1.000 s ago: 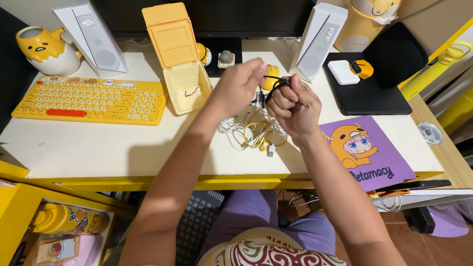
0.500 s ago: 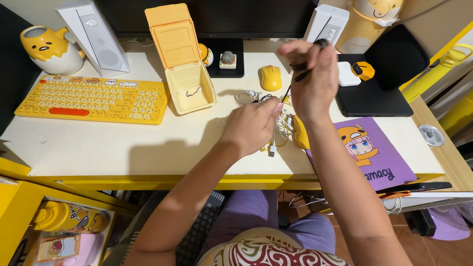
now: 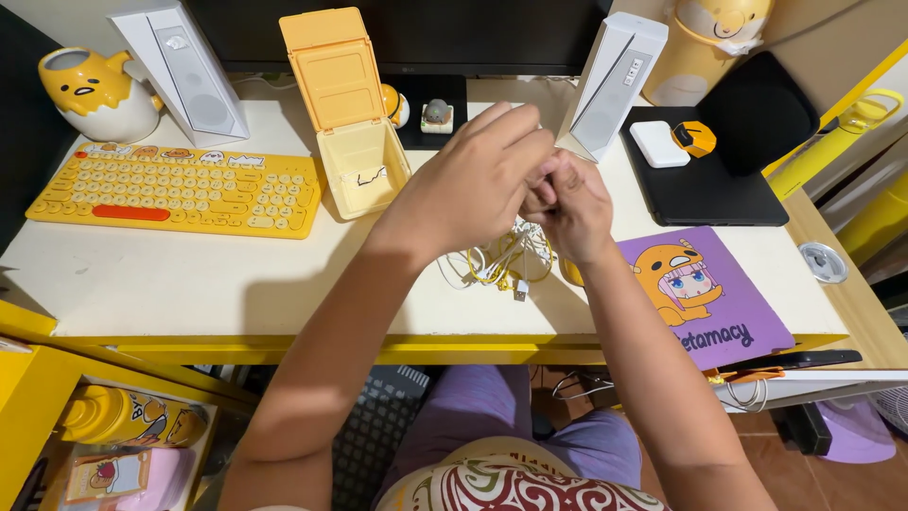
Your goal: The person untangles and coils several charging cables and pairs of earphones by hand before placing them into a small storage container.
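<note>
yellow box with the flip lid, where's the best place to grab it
Probably grip the yellow box across its lower body's two side walls, coming from above and the front. Its lid stands open and hinged at the back, so it gives a poor hold, and the keyboard crowds the left side.

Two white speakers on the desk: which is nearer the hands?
The right speaker, leaning beside the black pad; the left speaker stands behind the yellow keyboard.

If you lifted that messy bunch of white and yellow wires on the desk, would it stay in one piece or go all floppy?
The bundle of cables would probably droop and dangle, since it lies in loose, thin loops. The loops overlap, so it may lift as one tangled clump. It looks light. Both hands, left hand and right hand, meet just above it.
</note>
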